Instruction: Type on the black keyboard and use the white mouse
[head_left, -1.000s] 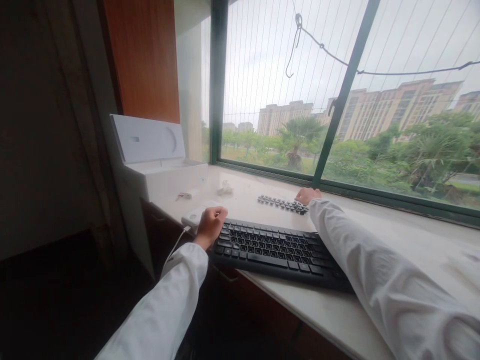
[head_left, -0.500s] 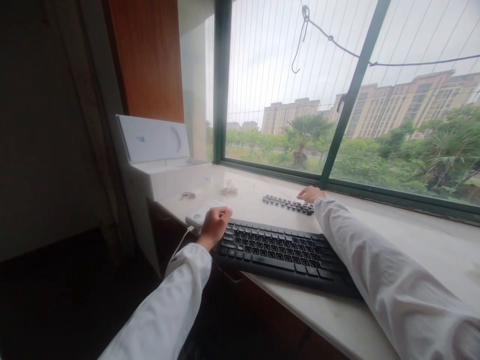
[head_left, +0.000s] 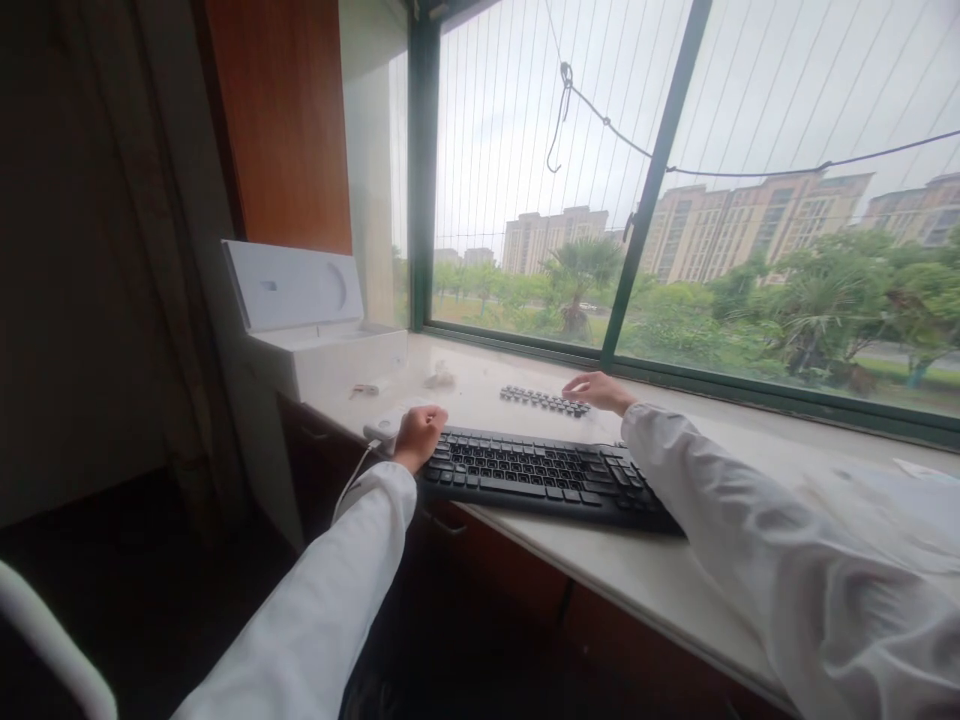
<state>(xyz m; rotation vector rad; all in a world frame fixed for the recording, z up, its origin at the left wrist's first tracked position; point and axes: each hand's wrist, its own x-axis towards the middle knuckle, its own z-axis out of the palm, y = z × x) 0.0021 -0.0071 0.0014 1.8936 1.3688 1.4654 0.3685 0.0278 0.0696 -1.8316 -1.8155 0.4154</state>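
Observation:
Black loose keycaps (head_left: 536,399) lie in rows on the pale countertop, behind a black keyboard (head_left: 517,487). Many positions in the keyboard's middle rows are bare of caps; its edge keys still have theirs. My right hand (head_left: 600,391) reaches over the right end of the keycap rows. Its fingers are stretched out and a little apart, with the tips at the caps; whether they touch one I cannot tell. My left hand (head_left: 421,435) is closed at the keyboard's back left corner. What it holds, if anything, is hidden.
A white box (head_left: 330,362) with its lid up stands at the back left. Near it lie a small metallic item (head_left: 365,390), a crumpled whitish thing (head_left: 441,375) and a white cable (head_left: 357,478). The window (head_left: 525,180) runs behind the countertop (head_left: 720,590), whose front edge slants past the keyboard.
My view has turned somewhat to the right. My right hand now shows its fingers stretched over the keycaps, where before it sat behind their right end. The left hand stays closed by the keyboard.

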